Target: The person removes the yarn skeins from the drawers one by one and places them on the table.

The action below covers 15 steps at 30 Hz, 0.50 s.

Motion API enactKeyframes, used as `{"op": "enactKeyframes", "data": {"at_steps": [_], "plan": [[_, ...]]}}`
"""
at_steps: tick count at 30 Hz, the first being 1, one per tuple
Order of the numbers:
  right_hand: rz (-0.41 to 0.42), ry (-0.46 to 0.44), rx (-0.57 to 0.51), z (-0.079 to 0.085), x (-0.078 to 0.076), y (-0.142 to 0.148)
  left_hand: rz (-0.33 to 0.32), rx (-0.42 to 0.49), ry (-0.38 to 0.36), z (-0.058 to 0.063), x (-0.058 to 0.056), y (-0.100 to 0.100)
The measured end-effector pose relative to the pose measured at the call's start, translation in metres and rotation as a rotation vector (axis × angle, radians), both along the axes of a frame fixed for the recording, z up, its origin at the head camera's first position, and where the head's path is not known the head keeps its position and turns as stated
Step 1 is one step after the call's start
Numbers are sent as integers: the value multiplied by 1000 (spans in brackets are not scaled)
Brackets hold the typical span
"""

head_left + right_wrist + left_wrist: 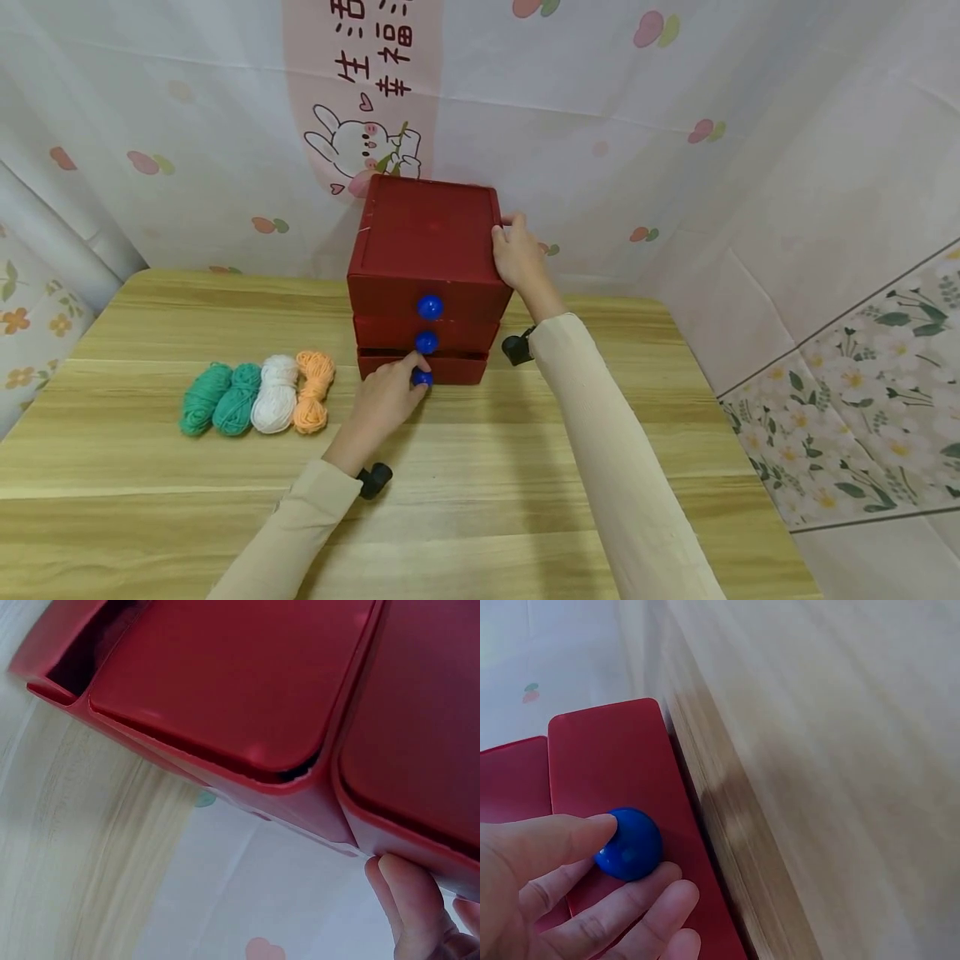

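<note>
A red three-drawer box (427, 229) stands at the back of the table, with one round blue knob on each drawer. My left hand (384, 398) pinches the lowest blue knob (636, 851) between thumb and fingers. That bottom drawer (465, 370) is pulled out a little, with a dark gap above its front. In the right wrist view the same gap shows at the upper left. My right hand (521, 260) rests against the box's right side near the top edge, and its fingertips (409, 889) touch the side wall.
Left of the box, several yarn skeins lie in a row: green ones (206, 398), a white one (276, 394) and an orange one (313, 390). A printed curtain (570, 167) hangs behind the wooden table (450, 517). A tiled wall (847, 400) stands at the right.
</note>
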State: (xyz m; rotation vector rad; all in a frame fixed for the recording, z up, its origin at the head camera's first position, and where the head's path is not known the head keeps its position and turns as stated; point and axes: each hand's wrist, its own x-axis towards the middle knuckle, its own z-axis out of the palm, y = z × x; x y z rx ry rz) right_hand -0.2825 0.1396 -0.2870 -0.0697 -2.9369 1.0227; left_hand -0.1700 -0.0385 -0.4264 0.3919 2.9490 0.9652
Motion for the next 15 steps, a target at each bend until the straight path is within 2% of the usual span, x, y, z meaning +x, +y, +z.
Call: {"op": "enactKeyframes", "data": {"at_steps": [15], "plan": [[7,-7,23,2,0,0,17,-13,63,-5,29,-1]]}}
